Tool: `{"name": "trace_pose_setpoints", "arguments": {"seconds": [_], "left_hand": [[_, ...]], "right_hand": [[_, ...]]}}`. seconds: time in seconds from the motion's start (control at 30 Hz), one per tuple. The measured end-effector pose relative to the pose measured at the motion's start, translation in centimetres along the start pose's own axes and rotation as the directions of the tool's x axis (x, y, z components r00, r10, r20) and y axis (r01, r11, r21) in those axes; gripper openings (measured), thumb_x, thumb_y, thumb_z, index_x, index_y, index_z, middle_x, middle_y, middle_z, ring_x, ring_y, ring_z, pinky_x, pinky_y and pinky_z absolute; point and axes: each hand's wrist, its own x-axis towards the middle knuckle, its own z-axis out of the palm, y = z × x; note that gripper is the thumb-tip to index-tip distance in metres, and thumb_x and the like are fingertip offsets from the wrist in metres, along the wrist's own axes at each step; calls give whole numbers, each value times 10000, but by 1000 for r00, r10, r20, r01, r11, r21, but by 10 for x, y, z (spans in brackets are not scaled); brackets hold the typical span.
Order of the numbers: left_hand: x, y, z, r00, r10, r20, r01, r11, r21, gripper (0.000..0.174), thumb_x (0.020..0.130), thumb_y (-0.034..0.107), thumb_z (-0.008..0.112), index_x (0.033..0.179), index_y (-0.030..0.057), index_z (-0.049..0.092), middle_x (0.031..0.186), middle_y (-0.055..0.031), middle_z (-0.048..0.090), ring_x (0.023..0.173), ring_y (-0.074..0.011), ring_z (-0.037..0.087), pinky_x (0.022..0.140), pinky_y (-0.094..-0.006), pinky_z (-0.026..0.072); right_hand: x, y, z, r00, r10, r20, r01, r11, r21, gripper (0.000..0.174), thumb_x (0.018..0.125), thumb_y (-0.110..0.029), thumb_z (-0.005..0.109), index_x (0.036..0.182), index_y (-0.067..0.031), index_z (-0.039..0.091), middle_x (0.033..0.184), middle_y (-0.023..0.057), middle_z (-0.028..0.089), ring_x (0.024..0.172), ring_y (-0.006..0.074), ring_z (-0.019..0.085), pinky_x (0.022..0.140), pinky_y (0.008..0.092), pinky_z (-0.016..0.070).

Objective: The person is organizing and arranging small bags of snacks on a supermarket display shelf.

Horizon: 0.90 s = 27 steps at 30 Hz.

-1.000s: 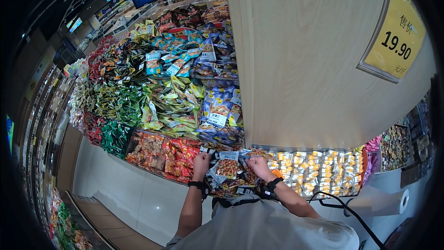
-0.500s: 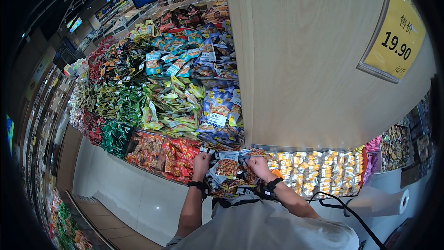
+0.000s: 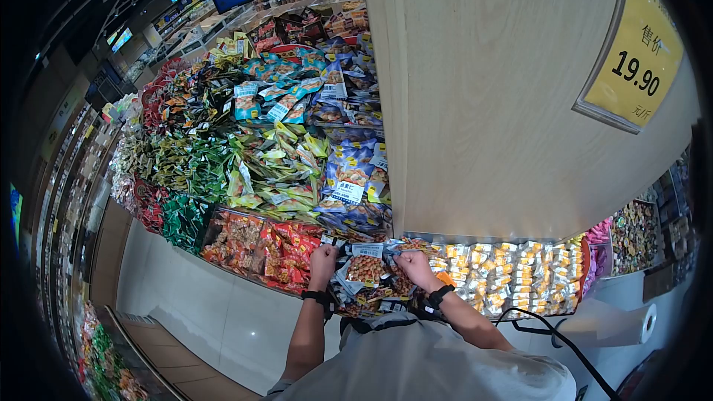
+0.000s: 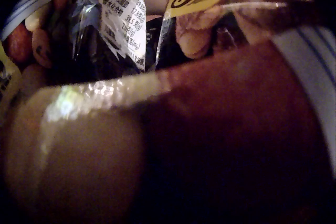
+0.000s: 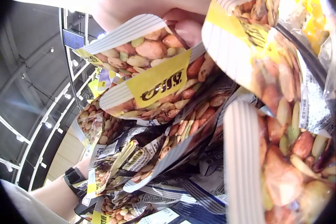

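Near a wooden panel (image 3: 490, 104), nut packet (image 3: 365, 270) points away lengthwise; hands (image 3: 322, 261) (image 3: 417, 267) curled, grip unclear.

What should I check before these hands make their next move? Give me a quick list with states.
1. Left hand and right hand both at the nut packets: ok.
2. Front of the labelled packet between the hands visible from the head: ok.
3. Left hand's grip: cannot tell; the left wrist view is dark and blurred.
4. Right hand's grip: cannot tell; packets partly hide it.
5. Packets lying separately: not ok; they overlap.
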Motion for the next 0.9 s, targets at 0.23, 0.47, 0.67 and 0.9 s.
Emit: {"name": "trace_pose_setpoints", "arguments": {"seconds": [0.23, 0.47, 0.67, 0.9], "left_hand": [[-1, 1, 0, 1000, -1, -5, 1, 1000, -22, 306, 997, 224, 672, 828, -28, 710, 741, -88, 699, 707, -171, 640, 694, -347, 510], [-2, 4, -1, 1000, -1, -2, 1, 1000, -18, 302, 995, 220, 673, 824, -26, 709, 740, -84, 697, 707, -168, 638, 691, -347, 508], [-4, 10, -3, 1000, 2, -6, -2, 1000, 8, 315, 993, 235, 674, 815, -23, 706, 731, -90, 691, 702, -170, 638, 690, -356, 509], [-1, 4, -1, 1000, -4, -7, 4, 1000, -7, 318, 998, 238, 672, 820, -23, 709, 735, -101, 697, 703, -178, 645, 694, -358, 512]], "right_hand": [[1, 2, 0, 1000, -3, 0, 3, 1000, 2, 432, 1039, -278, 692, 711, -5, 626, 577, 7, 539, 555, 107, 463, 543, 345, 393], [1, 4, 1, 1000, -13, -2, 13, 1000, 9, 444, 1043, -290, 688, 710, -5, 618, 572, 0, 524, 554, 102, 453, 538, 348, 380], [1, 5, 2, 1000, 10, 0, -10, 1000, 27, 446, 1043, -289, 689, 710, -2, 615, 572, 4, 521, 553, 103, 452, 537, 350, 379], [1, 5, 1, 1000, 7, -6, -7, 1000, 17, 441, 1038, -284, 694, 710, 0, 614, 574, 13, 536, 552, 110, 465, 539, 352, 388]]}}
